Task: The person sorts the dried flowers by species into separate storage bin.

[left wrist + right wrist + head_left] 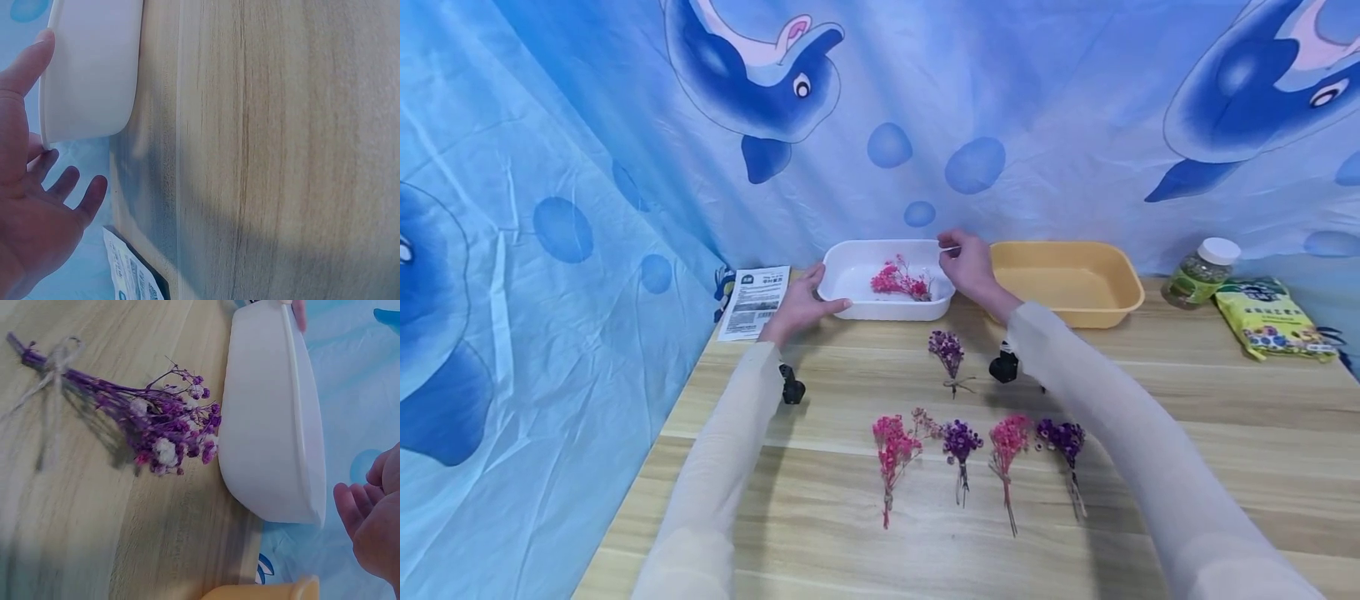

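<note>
A white plastic basin [891, 312] stands at the back of the table against the blue curtain. Pink dried flowers [891, 280] lie inside it. My left hand [801, 307] holds the basin's left end, thumb along the front rim and index finger at the end rim, as the left wrist view shows. Over the right end is my right hand [967, 267], its fingers loosely bent. In the right wrist view, that hand [382, 525] is apart from the rim, and no held thing shows. A purple dried-flower bunch tied with twine [162, 434] lies in front of the basin.
Beside the white basin stands a yellow basin [1097, 318]. Farther right are a lidded jar [1201, 273] and a yellow packet [1273, 321]. At the left lies a white printed packet [756, 304]. Nearer me, pink bunches [892, 450] and purple bunches [960, 440] form a row.
</note>
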Demonstrator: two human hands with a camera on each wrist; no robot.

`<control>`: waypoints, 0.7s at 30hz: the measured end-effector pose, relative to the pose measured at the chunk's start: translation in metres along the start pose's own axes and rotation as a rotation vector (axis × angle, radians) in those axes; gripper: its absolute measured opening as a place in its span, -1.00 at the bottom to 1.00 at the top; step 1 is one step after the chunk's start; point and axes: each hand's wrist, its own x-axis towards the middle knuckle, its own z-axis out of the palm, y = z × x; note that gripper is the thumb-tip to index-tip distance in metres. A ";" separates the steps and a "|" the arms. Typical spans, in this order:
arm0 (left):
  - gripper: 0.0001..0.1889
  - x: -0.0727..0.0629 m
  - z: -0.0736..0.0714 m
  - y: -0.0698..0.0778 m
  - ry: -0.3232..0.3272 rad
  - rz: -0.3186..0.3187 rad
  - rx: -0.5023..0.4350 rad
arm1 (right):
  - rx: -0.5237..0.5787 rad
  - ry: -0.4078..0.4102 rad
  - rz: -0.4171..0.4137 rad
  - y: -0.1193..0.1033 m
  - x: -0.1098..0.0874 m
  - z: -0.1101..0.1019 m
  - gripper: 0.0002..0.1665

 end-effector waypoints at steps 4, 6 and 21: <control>0.10 0.001 0.000 0.000 -0.015 -0.012 -0.011 | 0.013 -0.006 0.024 -0.004 -0.014 -0.010 -0.60; 0.10 0.002 -0.002 0.001 -0.010 -0.009 -0.014 | 0.037 -0.021 0.030 -0.011 -0.024 -0.017 -0.60; 0.10 0.004 0.000 -0.001 -0.022 -0.016 -0.003 | 0.144 -0.390 0.083 -0.046 -0.176 -0.028 -0.48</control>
